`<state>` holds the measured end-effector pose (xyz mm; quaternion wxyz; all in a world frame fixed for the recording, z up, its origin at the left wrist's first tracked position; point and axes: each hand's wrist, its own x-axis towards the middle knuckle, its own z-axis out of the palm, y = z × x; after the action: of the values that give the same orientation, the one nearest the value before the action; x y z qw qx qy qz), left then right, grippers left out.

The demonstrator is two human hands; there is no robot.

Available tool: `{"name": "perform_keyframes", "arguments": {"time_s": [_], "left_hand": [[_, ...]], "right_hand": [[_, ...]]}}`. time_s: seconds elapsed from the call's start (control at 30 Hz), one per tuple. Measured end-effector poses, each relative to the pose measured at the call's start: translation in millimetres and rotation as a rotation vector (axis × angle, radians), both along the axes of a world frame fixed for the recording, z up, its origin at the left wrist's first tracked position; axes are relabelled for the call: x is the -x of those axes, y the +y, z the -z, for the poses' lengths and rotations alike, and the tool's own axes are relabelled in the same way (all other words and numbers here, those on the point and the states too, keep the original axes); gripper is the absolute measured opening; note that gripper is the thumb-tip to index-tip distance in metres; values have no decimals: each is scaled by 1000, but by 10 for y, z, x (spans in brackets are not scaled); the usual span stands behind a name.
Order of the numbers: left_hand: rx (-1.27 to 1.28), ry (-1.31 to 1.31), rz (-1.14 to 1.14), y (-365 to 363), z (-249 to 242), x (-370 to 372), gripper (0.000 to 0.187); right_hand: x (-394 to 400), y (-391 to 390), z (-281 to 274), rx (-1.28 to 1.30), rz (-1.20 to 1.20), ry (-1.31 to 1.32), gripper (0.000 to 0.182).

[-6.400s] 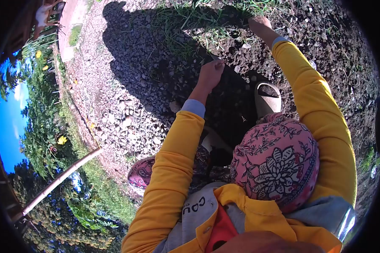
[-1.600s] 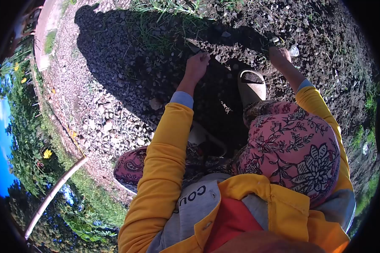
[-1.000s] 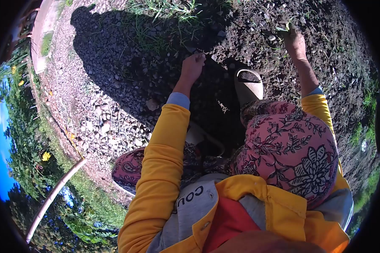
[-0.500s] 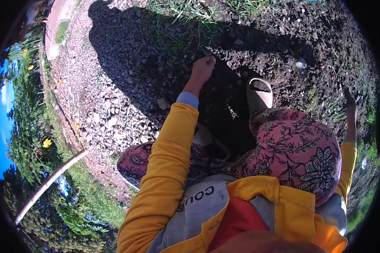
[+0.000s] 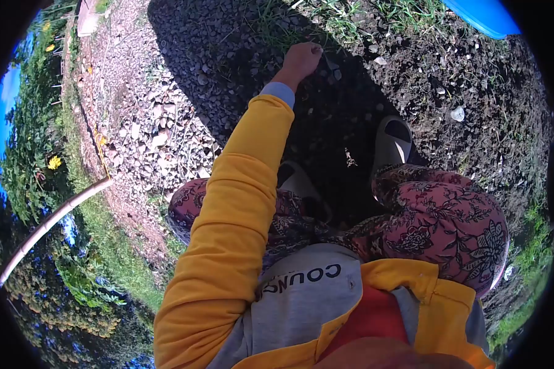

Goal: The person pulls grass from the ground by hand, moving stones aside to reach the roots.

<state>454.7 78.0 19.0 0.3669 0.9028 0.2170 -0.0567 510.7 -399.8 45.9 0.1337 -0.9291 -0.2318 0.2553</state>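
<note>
My left hand, at the end of a yellow sleeve, reaches forward low over the shaded ground. Its fingers are closed, and I cannot tell what they hold. Just right of the fingertips lies a small grey-green flat shape. Grass tufts grow just beyond the hand, and gravel spreads to its left. My right hand is out of the picture.
A pale slide sandal is on my right foot, another on the left. Loose dark soil with a pale stone lies to the right. A blue plastic edge shows at top right, a wooden pole at left.
My left hand has moved forward, toward the grass. My right hand, earlier low at the right edge, has gone out of view. More of the blue plastic edge has come into view at top right.
</note>
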Motion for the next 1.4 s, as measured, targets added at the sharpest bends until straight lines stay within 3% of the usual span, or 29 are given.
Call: {"name": "perform_keyframes", "arguments": {"time_s": [0.17,0.27,0.37,0.4,0.5,0.63,0.8,0.87,0.97,1.23,1.4], "left_hand": [[-355,-17,219,797,-202,-359,32],[-303,176,219,1025,-777,-379,29],[-325,100,177,1397,-662,-224,28],[-279,218,126,1473,-734,-165,30],[-394,-10,118,1937,-200,178,30],[-230,80,-53,2256,-295,385,28],[-134,-70,-174,2319,-364,626,31],[-60,-11,-226,2257,-361,729,31],[103,-127,-227,2168,-302,928,29],[-60,-23,-104,2488,-269,1097,27],[-246,115,46,2518,-474,1093,28]], "right_hand": [[169,927,170,-47,-165,77,27],[218,1302,276,-51,-227,124,26],[225,1616,331,-42,-279,156,26],[234,1714,330,-37,-292,164,26],[228,1953,310,-20,-333,185,26],[238,2234,216,19,-376,207,26],[283,2462,-35,92,-405,215,26],[324,2460,-139,124,-403,222,26],[304,2350,-303,183,-393,241,26],[-373,1575,-483,477,-567,393,25],[-1261,1246,-285,653,-880,470,25]]}}
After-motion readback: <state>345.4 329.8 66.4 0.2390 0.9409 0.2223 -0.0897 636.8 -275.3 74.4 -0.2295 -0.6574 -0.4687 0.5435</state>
